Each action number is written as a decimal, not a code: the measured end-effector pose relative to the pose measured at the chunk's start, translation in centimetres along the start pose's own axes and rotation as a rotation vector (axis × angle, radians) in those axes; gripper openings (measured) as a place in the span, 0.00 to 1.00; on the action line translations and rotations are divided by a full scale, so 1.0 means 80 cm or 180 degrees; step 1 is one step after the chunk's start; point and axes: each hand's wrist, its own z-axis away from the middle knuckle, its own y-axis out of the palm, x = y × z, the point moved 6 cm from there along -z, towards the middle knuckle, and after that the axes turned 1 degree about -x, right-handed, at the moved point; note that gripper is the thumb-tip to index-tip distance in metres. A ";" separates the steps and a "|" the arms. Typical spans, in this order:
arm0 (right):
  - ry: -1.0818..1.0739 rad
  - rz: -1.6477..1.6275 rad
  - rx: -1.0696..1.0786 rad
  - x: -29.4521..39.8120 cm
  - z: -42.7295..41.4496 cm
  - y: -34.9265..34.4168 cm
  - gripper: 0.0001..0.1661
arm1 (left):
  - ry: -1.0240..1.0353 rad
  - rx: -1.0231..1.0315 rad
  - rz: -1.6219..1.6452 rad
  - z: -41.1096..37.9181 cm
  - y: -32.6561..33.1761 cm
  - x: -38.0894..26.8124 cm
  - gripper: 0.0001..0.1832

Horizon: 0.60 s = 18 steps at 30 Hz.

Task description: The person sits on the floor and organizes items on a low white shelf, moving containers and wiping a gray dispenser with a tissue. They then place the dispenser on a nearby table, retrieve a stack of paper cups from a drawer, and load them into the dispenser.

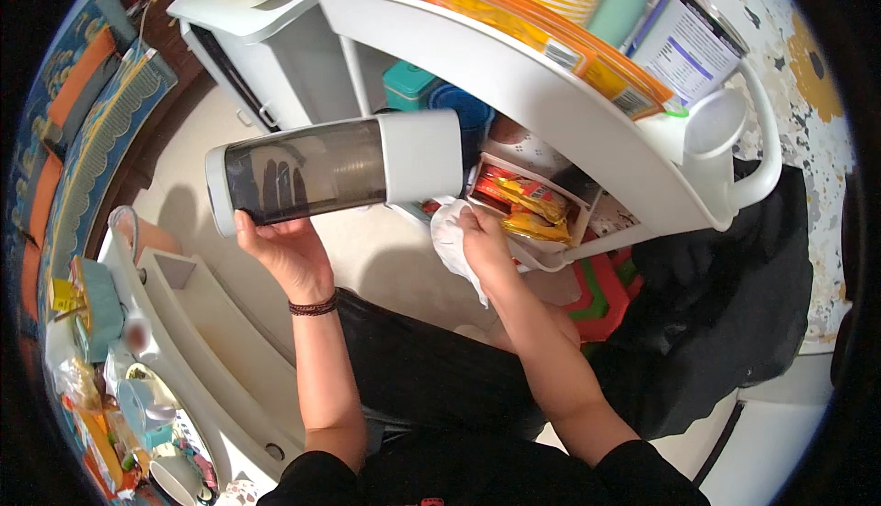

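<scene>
A clear, smoke-tinted storage canister (316,172) with pale grey ends lies sideways in the air in front of me. My left hand (292,251) grips its left end from beneath, the thumb on the near edge. Dark finger shapes show through its wall. Below the canister's right end, my right hand (485,241) pinches a crumpled white cloth or tissue (451,237). That hand is close to an open box (581,220) of red and yellow wrapped packets (526,200) on the cart's lower shelf.
A white shelf cart (495,52) curves across the front, with orange packages (482,17), tins and a white cup (716,124) on top. A teal tin (409,86) sits lower down. White drawers (227,341) and a cluttered tabletop are at left; black fabric (723,313) hangs right.
</scene>
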 end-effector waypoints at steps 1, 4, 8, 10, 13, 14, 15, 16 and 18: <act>0.0168 -0.0107 0.0245 -0.003 0.000 0.000 0.22 | -0.0019 -0.0088 -0.0088 -0.003 -0.002 -0.009 0.25; 0.0193 -0.1158 0.0477 0.012 0.017 0.012 0.23 | -0.0145 -0.0345 -0.0420 -0.012 -0.018 -0.029 0.31; -0.0328 -0.2698 0.0711 0.065 0.061 0.021 0.25 | -0.0604 -0.0642 -0.0021 -0.026 -0.033 -0.034 0.30; -0.0506 -0.3183 0.1011 0.086 0.081 0.023 0.29 | -0.0963 -0.0794 -0.0051 -0.026 -0.034 -0.030 0.30; -0.0646 -0.3365 0.1462 0.104 0.102 0.028 0.30 | -0.1481 -0.0809 -0.0009 -0.038 -0.068 -0.012 0.32; -0.0669 -0.3358 0.1557 0.103 0.106 0.029 0.30 | -0.1596 -0.0798 -0.0046 -0.034 -0.071 -0.008 0.32; -0.0713 -0.3273 0.1546 0.104 0.110 0.030 0.30 | -0.1710 -0.0791 -0.0080 -0.028 -0.067 -0.007 0.32; -0.0756 -0.3189 0.1534 0.105 0.114 0.031 0.30 | -0.1753 -0.0840 -0.0046 -0.027 -0.070 -0.003 0.32; -0.0678 -0.3062 0.1459 0.105 0.120 0.034 0.30 | -0.1840 -0.0929 0.0032 -0.026 -0.077 0.006 0.33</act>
